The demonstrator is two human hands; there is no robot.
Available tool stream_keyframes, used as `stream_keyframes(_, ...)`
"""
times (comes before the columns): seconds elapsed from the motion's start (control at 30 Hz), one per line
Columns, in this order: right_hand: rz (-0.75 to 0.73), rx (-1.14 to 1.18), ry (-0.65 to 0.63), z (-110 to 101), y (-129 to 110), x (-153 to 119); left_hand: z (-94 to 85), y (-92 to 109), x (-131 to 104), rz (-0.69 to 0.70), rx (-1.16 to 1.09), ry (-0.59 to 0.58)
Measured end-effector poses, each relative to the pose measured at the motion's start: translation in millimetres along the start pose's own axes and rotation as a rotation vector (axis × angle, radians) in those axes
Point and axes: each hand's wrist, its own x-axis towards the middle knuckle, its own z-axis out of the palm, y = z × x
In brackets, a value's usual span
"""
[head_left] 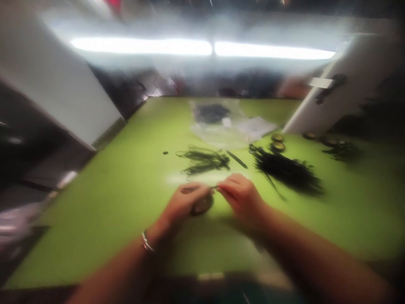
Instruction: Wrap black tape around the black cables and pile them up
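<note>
A: Hands?
B: Left hand (185,203) closed over a dark round roll (202,204); right hand (242,196) pinching a thin strand (215,187) between them (blurred), above the green table (95,219).
A: Nearby?
B: Black wire bundles (284,169) beyond.

Both hands, left hand (185,202) and right hand (242,198), pinch a thin strand (216,187) above the green table (95,219).

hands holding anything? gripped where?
Left hand holds a round tape roll around its rim. Both hands' fingertips pinch a thin strand between them; too blurred to tell what it is.
</note>
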Motion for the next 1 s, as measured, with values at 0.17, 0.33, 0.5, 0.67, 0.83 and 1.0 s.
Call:
stream_keyframes(0.17,0.191,0.177,-0.186,-4,1,4,-8.0,-5,0,0.262,0.326,0.079)
stream_keyframes(0.33,0.45,0.456,-0.513,-14,-2,11,-13.7,-8,1,0.751,0.719,-0.03)
stream_keyframes(0.5,0.411,0.481,-0.401,-16,-2,11,-14.3,-4,3,0.697,0.67,-0.075)
stream_keyframes(0.67,-0.053,0.04,-0.094,-8,3,4,-15.2,-3,2,0.435,0.552,-0.047)
stream_keyframes(0.83,-0.242,-0.287,0.023,-9,2,3,-11.8,2,-1,0.19,0.276,-0.088)
stream_keyframes(1.0,-0.228,-0.338,0.028,-6,-2,1,-8.6,2,1,0.219,0.31,-0.033)
